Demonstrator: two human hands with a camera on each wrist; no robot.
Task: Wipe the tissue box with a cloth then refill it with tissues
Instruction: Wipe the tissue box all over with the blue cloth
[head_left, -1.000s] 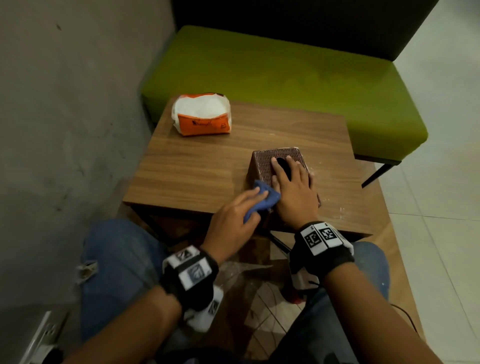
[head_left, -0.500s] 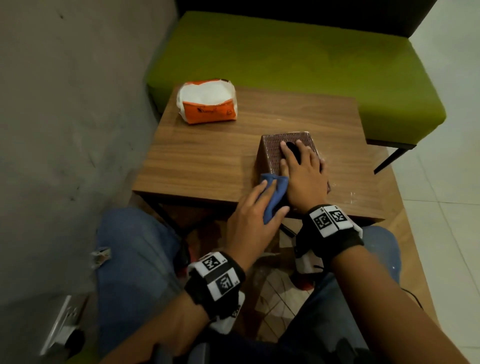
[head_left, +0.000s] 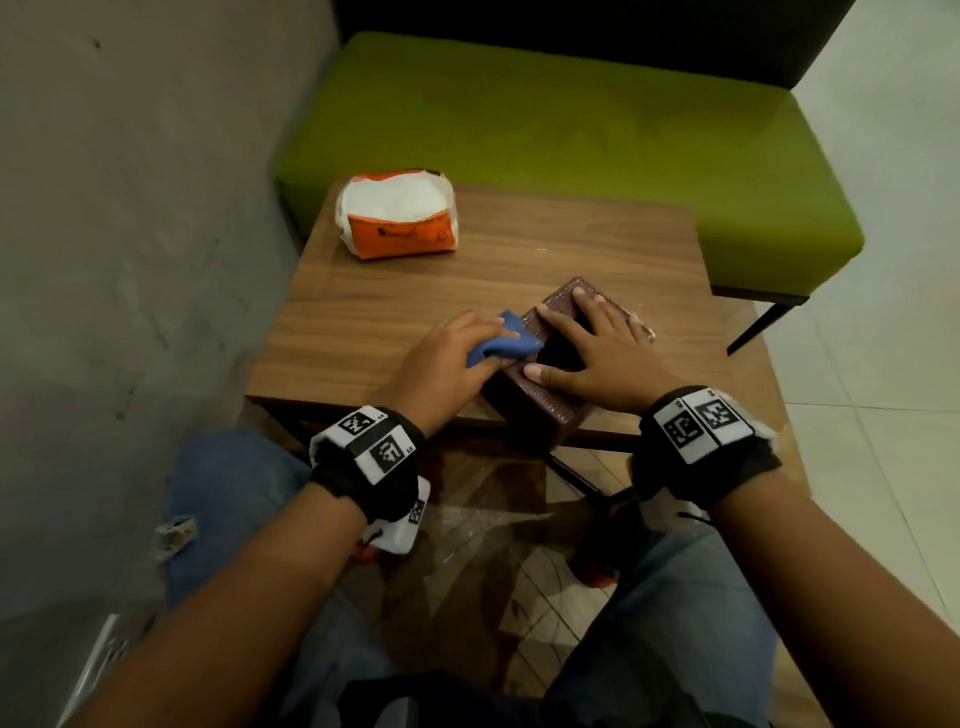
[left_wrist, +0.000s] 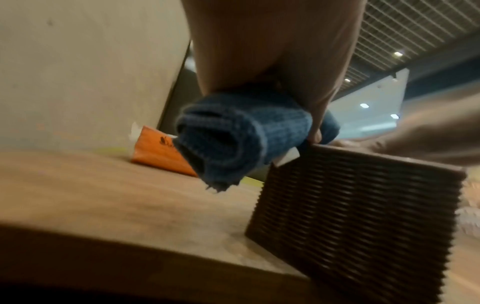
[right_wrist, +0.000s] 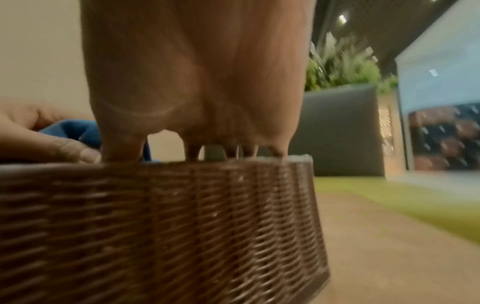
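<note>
A brown woven tissue box (head_left: 540, 410) (left_wrist: 363, 209) (right_wrist: 155, 216) stands turned at an angle at the near edge of the wooden table (head_left: 389, 306). My right hand (head_left: 592, 348) lies flat on its top with the fingers spread, partly covering the dark oval opening. My left hand (head_left: 447, 353) grips a bunched blue cloth (head_left: 501, 345) (left_wrist: 233, 139) (right_wrist: 75, 131) against the box's upper left edge. An orange and white pack of tissues (head_left: 397, 215) (left_wrist: 161, 154) lies at the table's far left.
A green cushioned bench (head_left: 545, 130) runs behind the table, and a grey wall (head_left: 130, 234) stands close on the left. My knees in jeans (head_left: 228, 499) sit under the table's near edge. White tiled floor (head_left: 872, 364) lies to the right.
The box has been turned so a corner points at me. My left hand moved the cloth from the box's near side to its upper left edge. My right hand stayed on top.
</note>
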